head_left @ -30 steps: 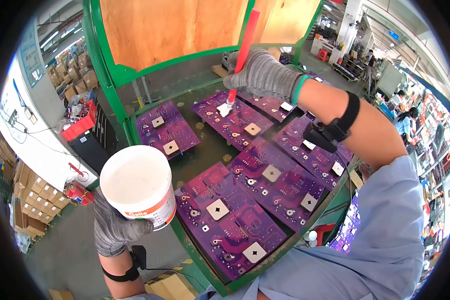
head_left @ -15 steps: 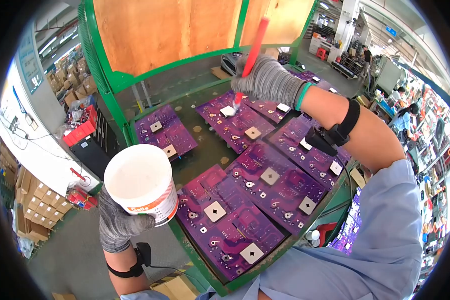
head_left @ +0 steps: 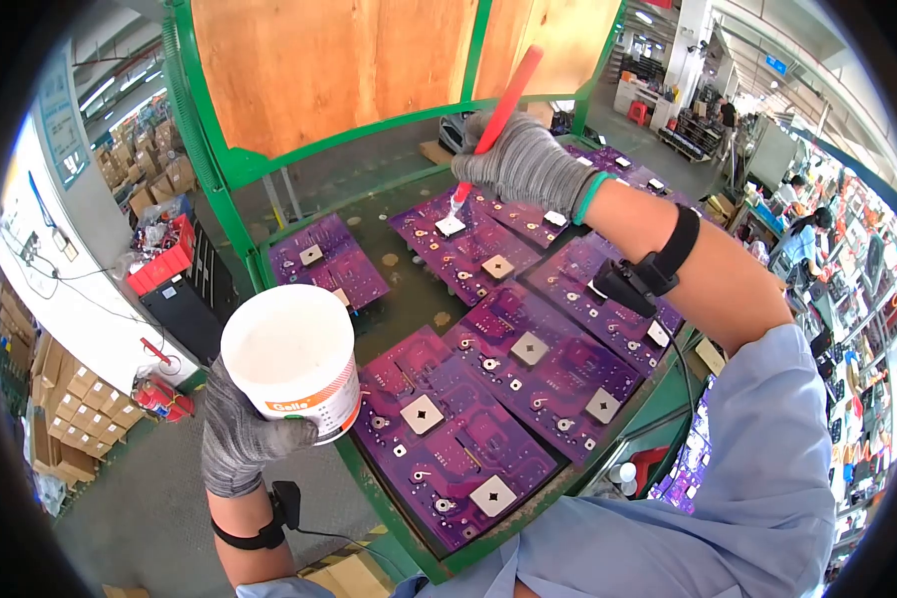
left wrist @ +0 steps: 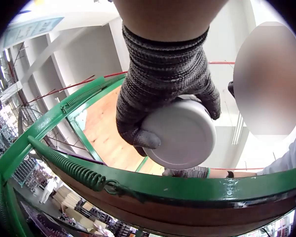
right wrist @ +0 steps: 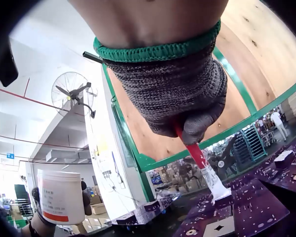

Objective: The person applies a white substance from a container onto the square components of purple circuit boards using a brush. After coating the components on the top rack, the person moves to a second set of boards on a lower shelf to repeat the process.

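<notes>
My gloved left hand (head_left: 241,429) grips a white plastic tub (head_left: 291,334) with an orange label, held left of the purple circuit boards. In the left wrist view the tub's round base (left wrist: 180,136) shows, fingers curled about its side. Across the bench, my gloved right hand (head_left: 530,164) holds a red-handled brush (head_left: 511,98) near its lower part. White paste coats the bristles (right wrist: 216,189). They press on a white-covered square (head_left: 450,226) at the far end of a circuit board (head_left: 468,257). A grey square (head_left: 497,266) sits on the same board's near end.
More circuit boards with square pieces lie on the green-framed bench, including one at the left (head_left: 329,261) and one in front (head_left: 453,439). A wooden panel (head_left: 339,70) in a green frame rises behind. Stacked cartons (head_left: 78,404) and a red bin (head_left: 164,254) stand to the left.
The brush has shifted about the far square, its handle leaning further right than a second ago. White now covers that square more evenly. The tub has moved slightly right in the head view.
</notes>
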A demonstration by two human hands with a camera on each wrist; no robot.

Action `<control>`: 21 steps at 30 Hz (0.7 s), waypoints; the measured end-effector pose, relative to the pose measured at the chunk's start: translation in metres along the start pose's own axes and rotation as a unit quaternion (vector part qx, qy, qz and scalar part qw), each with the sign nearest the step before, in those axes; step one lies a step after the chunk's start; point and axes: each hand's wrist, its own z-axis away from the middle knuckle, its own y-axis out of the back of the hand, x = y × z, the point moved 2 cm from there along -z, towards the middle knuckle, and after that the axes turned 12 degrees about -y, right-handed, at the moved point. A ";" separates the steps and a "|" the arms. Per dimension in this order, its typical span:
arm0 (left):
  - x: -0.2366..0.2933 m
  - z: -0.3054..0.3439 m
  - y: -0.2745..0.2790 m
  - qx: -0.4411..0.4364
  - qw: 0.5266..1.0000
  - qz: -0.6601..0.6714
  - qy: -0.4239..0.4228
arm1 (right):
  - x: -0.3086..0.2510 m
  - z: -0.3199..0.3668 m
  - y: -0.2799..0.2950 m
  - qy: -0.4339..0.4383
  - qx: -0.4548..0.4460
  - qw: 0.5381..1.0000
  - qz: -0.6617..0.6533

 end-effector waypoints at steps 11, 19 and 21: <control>0.004 0.008 -0.007 0.014 0.998 0.061 0.004 | 0.010 -0.005 -0.014 0.051 0.016 0.997 -0.047; 0.004 0.008 -0.005 -0.002 1.000 0.029 0.010 | 0.012 -0.004 -0.002 0.006 0.007 0.999 -0.032; 0.006 0.009 -0.006 0.002 1.000 0.016 0.007 | 0.014 0.000 -0.003 0.003 -0.013 1.000 0.000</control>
